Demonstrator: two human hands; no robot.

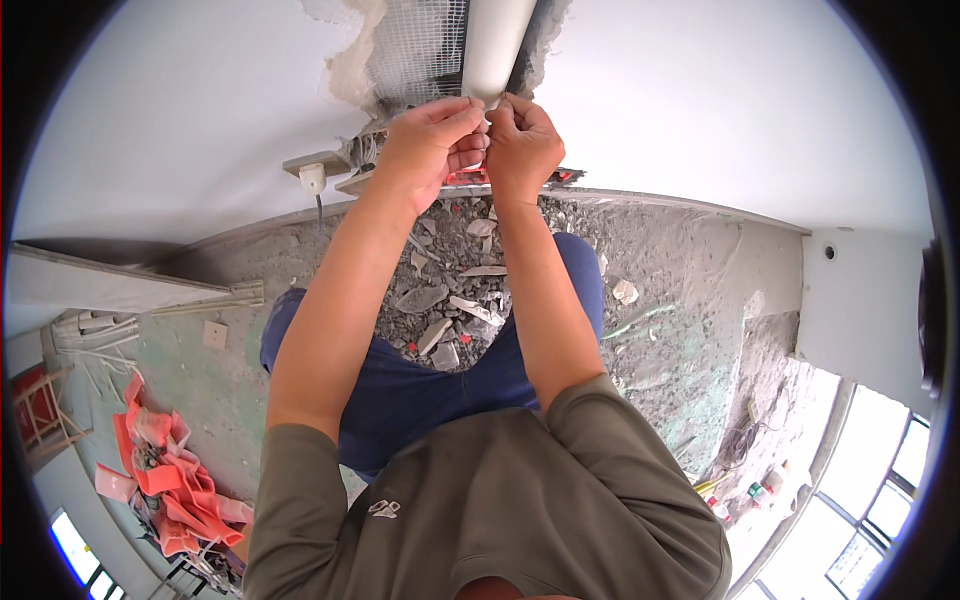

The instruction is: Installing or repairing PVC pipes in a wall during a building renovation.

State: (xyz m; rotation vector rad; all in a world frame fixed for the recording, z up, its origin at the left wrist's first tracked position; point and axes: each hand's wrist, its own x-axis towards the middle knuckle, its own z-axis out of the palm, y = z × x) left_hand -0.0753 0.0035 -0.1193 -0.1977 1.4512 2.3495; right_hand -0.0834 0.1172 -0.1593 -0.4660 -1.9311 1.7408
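A white pipe [495,45] stands upright in a broken-out channel of the wall. Close in front of its lower part, both hands are raised side by side. My left hand [435,145] is closed, with thumb and forefinger pinched together near the pipe. Beside it my right hand [525,145] is closed too, its fingertips pinched against the thumb. What lies between the fingertips, if anything, is too small to make out. White mesh [425,45] lines the channel left of the pipe. Below the hands, something red [465,178] shows in part at the wall's foot.
Rubble [425,298] and broken plaster cover the floor between my knees. Left of the channel, a white plug [313,180] with a cord sits in a wall socket. Crumpled orange-red sheeting [175,475] lies at the lower left. A dark coiled cable [738,445] lies far right.
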